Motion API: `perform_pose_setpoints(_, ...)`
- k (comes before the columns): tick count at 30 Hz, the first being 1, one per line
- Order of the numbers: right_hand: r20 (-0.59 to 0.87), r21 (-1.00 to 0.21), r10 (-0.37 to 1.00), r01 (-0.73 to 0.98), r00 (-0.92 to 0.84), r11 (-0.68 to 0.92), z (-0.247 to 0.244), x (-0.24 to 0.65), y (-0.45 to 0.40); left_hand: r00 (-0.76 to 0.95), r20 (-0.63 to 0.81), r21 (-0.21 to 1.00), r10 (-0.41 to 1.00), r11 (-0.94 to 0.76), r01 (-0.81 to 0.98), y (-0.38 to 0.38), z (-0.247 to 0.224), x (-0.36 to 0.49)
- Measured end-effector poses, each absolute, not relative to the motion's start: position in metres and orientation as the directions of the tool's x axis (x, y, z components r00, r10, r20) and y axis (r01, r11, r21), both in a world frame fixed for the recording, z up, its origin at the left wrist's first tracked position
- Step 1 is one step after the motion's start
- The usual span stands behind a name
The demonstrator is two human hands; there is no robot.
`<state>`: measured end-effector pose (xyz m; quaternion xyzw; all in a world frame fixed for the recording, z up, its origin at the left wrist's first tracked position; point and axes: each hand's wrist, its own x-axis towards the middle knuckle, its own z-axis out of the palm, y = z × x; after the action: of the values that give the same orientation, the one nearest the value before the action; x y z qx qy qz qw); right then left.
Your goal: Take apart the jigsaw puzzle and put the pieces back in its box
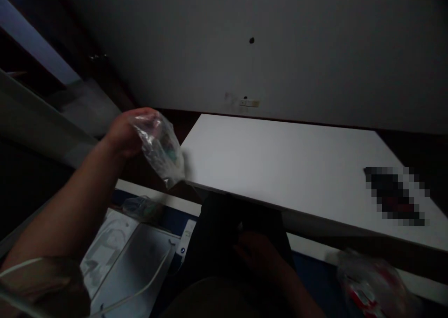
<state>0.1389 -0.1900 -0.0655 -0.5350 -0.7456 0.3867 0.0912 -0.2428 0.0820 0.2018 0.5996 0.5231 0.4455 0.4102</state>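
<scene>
A clear plastic bag [163, 157] hangs from my left hand [131, 131], which grips it near the top. Something small and greenish shows dimly inside it; its kind is not clear. The bag's lower end is at the left front corner of a white tabletop [266, 155]. Low over my dark-clothed lap is my right hand [254, 252], in deep shadow, so its fingers cannot be made out.
Below on the left are a white case [129, 257] with a cable, a power strip [186, 238] and another plastic bag [142, 207]. A plastic bag with red packaging [371, 285] is at lower right. A blurred-out dark item [394, 197] lies on the tabletop's right. A grey wall [297, 52] stands behind.
</scene>
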Motion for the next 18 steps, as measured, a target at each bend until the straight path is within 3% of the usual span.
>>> perform_pose_setpoints(3,-0.235,-0.660,0.890,0.736,-0.391,0.149,-0.063,0.136,-0.190,0.188,0.019,0.986,0.982,-0.050,0.161,0.106,0.193,-0.181)
perform_pose_setpoints(8,-0.266,-0.599,0.886,0.785,-0.379,0.156,-0.055,0.133,-0.190,0.236,-0.057,0.997,0.970,0.044,0.058,0.142,0.152,-0.114)
perform_pose_setpoints(13,-0.283,-0.582,0.893,0.803,-0.350,0.130,-0.055,0.138,-0.195,0.402,-0.079,0.958,0.912,-0.042,0.284,0.149,0.120,-0.119)
perform_pose_setpoints(18,-0.210,-0.664,0.908,0.735,-0.361,0.139,-0.048,0.150,-0.189,0.237,-0.050,0.864,0.970,-0.076,0.497,0.119,0.121,-0.208)
